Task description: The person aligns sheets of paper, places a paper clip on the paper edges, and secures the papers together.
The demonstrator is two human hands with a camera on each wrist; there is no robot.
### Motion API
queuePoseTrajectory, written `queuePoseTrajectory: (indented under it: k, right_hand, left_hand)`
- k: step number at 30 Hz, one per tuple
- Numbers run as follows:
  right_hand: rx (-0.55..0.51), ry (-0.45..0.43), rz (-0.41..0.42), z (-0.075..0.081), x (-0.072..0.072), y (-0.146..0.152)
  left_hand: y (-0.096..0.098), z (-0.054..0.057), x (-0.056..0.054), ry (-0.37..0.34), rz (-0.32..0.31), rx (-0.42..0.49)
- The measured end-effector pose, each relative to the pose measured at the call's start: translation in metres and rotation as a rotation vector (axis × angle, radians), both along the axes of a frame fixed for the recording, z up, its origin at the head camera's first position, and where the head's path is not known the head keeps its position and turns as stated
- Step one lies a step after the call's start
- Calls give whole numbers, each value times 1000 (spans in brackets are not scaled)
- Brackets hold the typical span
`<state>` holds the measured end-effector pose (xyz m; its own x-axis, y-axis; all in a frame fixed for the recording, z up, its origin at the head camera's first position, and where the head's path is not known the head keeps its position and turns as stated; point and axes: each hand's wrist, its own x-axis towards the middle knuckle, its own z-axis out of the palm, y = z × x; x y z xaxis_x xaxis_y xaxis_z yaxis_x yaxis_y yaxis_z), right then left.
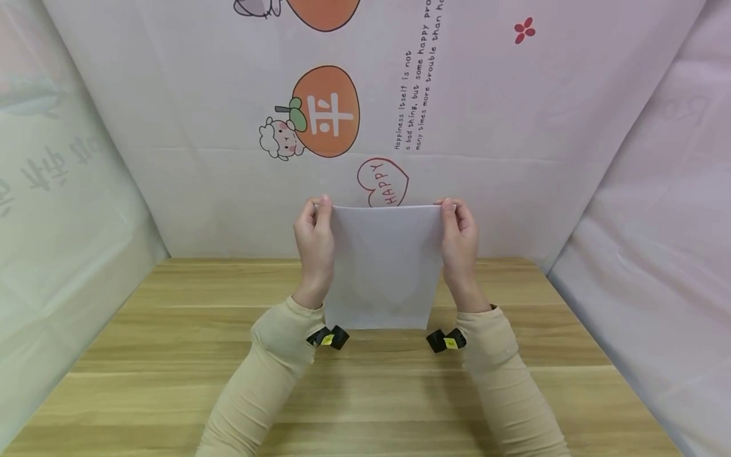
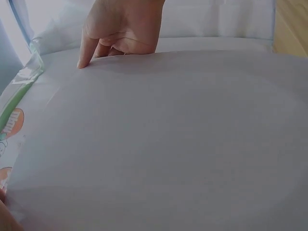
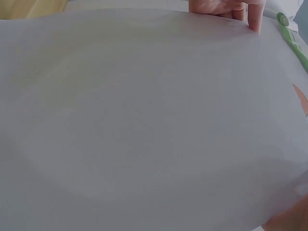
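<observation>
A plain white sheet of paper (image 1: 384, 270) hangs upright between both hands above the table. My left hand (image 1: 315, 244) pinches its upper left corner, thumb on the near face and fingers curled behind. At the upper right corner, my right hand (image 1: 459, 244) pinches the paper the same way. The sheet fills most of the left wrist view, where the right hand (image 2: 127, 29) shows at its far edge. In the right wrist view the paper (image 3: 144, 110) also covers nearly everything, and the left hand (image 3: 226, 8) appears at the top.
A wood-grain table (image 1: 377, 393) lies below the hands. Behind it stands a white printed backdrop (image 1: 228, 158) with orange fruit drawings and lettering. White cloth walls (image 1: 645, 254) close off both sides. Small black wrist cameras (image 1: 447, 341) sit at the beige cuffs.
</observation>
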<state>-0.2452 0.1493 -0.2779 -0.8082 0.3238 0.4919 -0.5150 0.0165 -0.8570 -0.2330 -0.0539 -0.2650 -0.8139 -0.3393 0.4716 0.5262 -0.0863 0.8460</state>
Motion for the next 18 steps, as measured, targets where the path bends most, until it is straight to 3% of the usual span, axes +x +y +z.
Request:
queuePoseTrajectory:
  k: [6,8,15,18]
  right_hand:
    - [12,-9,-6,0,-1,3]
    - [19,-13,-9,0,-2,3]
    - [46,-26,-13,1,-2,3]
    - [45,-28,-10,0,-1,3]
  left_hand:
    - [3,16,18,-5,24,-10]
    - [3,17,18,-5,31,-15]
    - [1,-1,-5,-24,40,-37]
    - [3,-4,-7,-14,49,-39]
